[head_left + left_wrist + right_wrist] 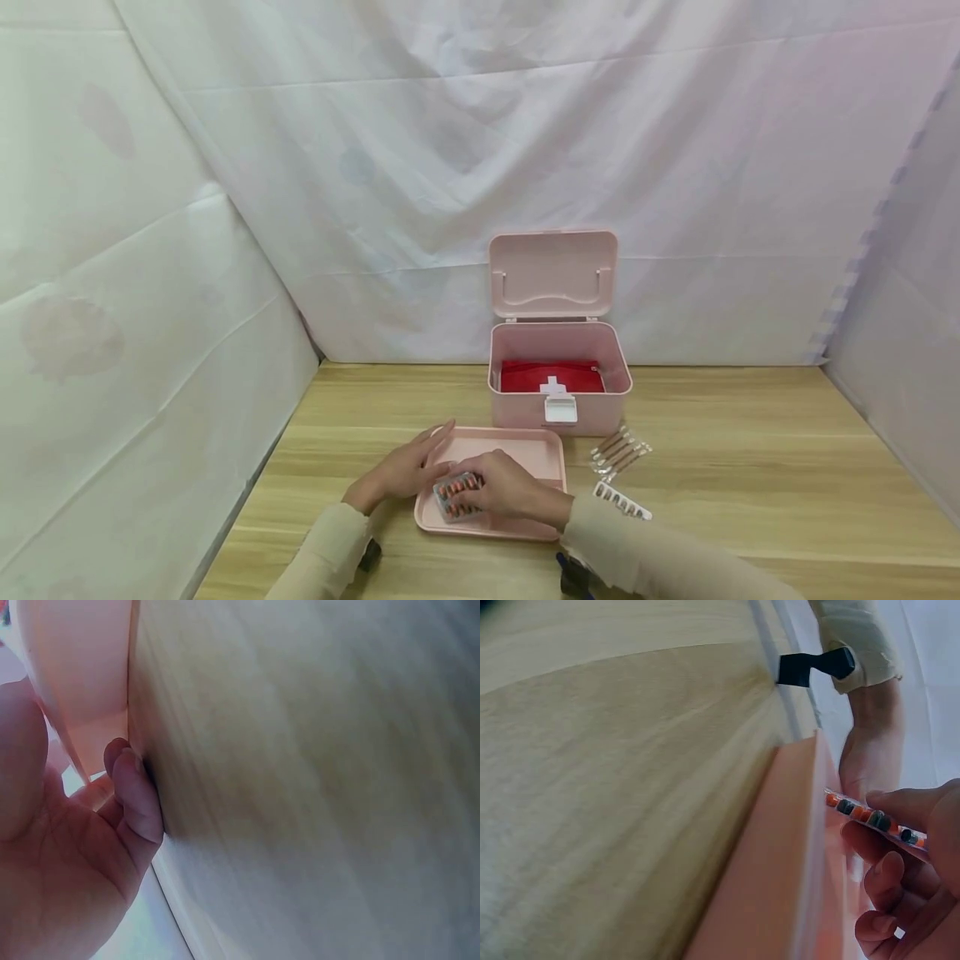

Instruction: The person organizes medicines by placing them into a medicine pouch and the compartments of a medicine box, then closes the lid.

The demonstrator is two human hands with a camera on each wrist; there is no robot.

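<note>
A pink tray [528,448] lies on the table with my left hand [401,472] at its left side. In the left wrist view, the curled fingers [135,787] lie against the tray's outer wall, and the thumb reaches over the rim. My right hand [504,487] pinches a blister pack [450,505] of orange and dark green capsules between thumb and fingers, over the left part of the tray. Seen edge-on in the right wrist view, the blister pack [862,815] is tilted above the tray's rim. The palm covers part of it in the head view.
Behind the tray stands a pink box [517,408], lid up, with a red pouch [525,377] inside. Right of the tray lie several wrapped cotton swabs [619,452] and a narrow white blister strip [622,501]. White cloth [390,183] hangs along the table's back and sides.
</note>
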